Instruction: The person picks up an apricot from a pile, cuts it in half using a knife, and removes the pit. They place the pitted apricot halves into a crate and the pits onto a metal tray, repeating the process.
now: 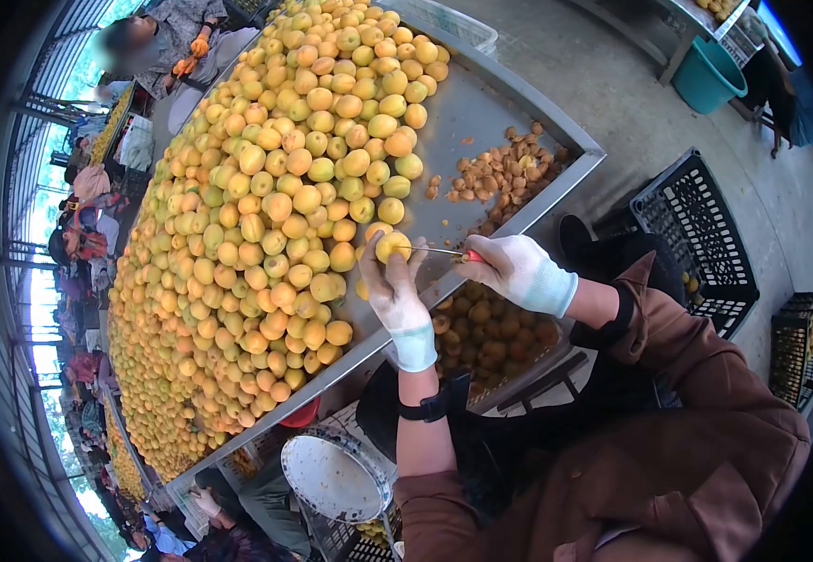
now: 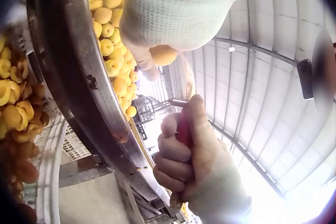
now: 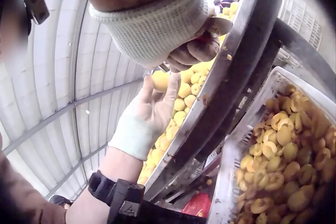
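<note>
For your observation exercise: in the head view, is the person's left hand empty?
No: the left hand holds a yellow fruit in its fingertips while the right hand puts a red-handled tool to it.

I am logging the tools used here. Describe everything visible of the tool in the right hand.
The pitting tool has a red handle, mostly hidden inside the gloved right hand, and a thin, straight metal shaft that looks like steel. It lies roughly level, pointing left. Its tip touches the yellow apricot held in the fingers of the left hand, above the edge of the metal sorting table. The shape of the tip cannot be made out.
</note>
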Demonstrator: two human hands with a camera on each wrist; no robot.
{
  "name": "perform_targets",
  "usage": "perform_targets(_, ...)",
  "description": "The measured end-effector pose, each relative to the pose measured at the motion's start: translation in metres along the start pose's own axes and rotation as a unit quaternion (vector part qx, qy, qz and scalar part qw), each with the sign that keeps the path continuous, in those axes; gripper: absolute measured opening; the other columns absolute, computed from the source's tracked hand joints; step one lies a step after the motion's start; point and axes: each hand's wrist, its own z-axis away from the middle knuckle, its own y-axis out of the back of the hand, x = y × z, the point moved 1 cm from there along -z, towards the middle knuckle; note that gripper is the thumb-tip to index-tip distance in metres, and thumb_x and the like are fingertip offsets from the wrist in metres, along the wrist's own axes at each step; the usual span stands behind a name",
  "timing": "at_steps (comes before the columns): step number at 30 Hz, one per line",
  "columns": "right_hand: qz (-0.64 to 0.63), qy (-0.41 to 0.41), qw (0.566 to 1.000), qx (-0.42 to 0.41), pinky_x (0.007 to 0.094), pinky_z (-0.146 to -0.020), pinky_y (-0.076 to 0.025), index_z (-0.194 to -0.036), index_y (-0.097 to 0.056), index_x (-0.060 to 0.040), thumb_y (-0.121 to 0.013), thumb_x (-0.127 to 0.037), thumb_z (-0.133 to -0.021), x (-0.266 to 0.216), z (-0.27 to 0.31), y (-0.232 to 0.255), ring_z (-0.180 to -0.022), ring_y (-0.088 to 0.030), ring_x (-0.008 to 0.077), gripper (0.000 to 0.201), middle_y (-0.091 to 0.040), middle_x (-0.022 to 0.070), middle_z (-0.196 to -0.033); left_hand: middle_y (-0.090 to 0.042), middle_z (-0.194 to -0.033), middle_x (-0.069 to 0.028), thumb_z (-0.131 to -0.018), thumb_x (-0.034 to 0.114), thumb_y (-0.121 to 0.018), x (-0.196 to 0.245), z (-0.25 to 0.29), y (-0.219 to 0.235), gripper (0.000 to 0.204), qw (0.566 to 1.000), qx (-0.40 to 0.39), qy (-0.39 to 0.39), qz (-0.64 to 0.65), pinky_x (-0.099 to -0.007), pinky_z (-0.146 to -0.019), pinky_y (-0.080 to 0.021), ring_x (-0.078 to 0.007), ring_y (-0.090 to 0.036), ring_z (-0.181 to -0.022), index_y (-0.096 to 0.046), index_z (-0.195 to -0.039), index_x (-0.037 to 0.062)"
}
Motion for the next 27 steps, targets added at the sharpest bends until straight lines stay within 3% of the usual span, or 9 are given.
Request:
perform_targets(2,0.011,-0.004,1.000,-0.005,0.0423,-0.056,-0.048,-0.085,-0.055,-0.0041,-0.062,-0.038,-0.091,0.000,0.001,0.000,-0.064,-0.061,0.0366,0.035,-0.059,0.0161,-0.066,-0.047,-0.127,-0.0168,-0.097,0.007,-0.048,-0.001,-0.001,0.000,0.040,1.000,0.011,-0.013,-0.003,-0.0377,-0.087,-0.056,-0.0286,-0.063,-0.100,-0.037,-0.134,-0.0036)
perform_targets(9,0.061,-0.005,0.998,0.020,0.0421,-0.055,-0.048,-0.086,-0.053,-0.0053,-0.059,-0.039,-0.092,-0.001,0.006,-0.007,-0.065,-0.062,0.0355,0.035,-0.060,0.0148,-0.066,-0.046,-0.128,-0.0168,-0.096,0.005,-0.049,0.002,0.002,-0.005,0.037,0.995,0.008,-0.066,-0.078,-0.0382,-0.087,-0.057,-0.0284,-0.063,-0.101,-0.039,-0.131,-0.0046)
perform_targets(12,0.060,-0.017,0.998,0.008,0.0422,-0.055,-0.048,-0.087,-0.051,-0.0054,-0.058,-0.039,-0.093,-0.003,0.008,-0.011,-0.064,-0.062,0.0349,0.035,-0.060,0.0145,-0.065,-0.047,-0.126,-0.0177,-0.098,0.011,-0.051,0.000,0.005,-0.007,0.038,0.998,0.024,-0.030,-0.040,-0.0390,-0.087,-0.057,-0.0300,-0.063,-0.103,-0.039,-0.131,-0.0055)
perform_targets(17,0.061,-0.027,0.998,-0.005,0.0428,-0.055,-0.049,-0.088,-0.050,-0.0048,-0.056,-0.039,-0.094,-0.005,0.008,-0.020,-0.063,-0.062,0.0349,0.035,-0.060,0.0143,-0.064,-0.057,-0.117,-0.0248,-0.103,0.041,-0.041,-0.009,0.013,-0.010,0.054,0.998,0.033,0.055,-0.016,-0.0453,-0.091,-0.055,-0.0384,-0.064,-0.103,-0.043,-0.125,-0.0081)
perform_targets(20,0.038,-0.036,0.999,0.004,0.0432,-0.055,-0.049,-0.088,-0.050,-0.0045,-0.056,-0.039,-0.094,-0.007,0.008,-0.024,-0.063,-0.063,0.0356,0.036,-0.060,0.0148,-0.064,-0.060,-0.112,-0.0262,-0.101,0.050,-0.040,-0.005,0.016,-0.013,0.063,0.997,0.037,0.053,-0.031,-0.0436,-0.089,-0.054,-0.0364,-0.064,-0.102,-0.044,-0.125,-0.0083)
perform_targets(27,0.018,-0.043,0.999,0.007,0.0448,-0.054,-0.049,-0.090,-0.050,-0.0043,-0.057,-0.040,-0.094,-0.008,0.006,-0.025,-0.061,-0.062,0.0366,0.036,-0.061,0.0158,-0.064,-0.064,-0.106,-0.0252,-0.101,0.054,-0.037,-0.007,0.019,-0.011,0.066,0.996,0.039,0.084,-0.019,-0.0395,-0.085,-0.055,-0.0327,-0.065,-0.099,-0.046,-0.124,-0.0078)
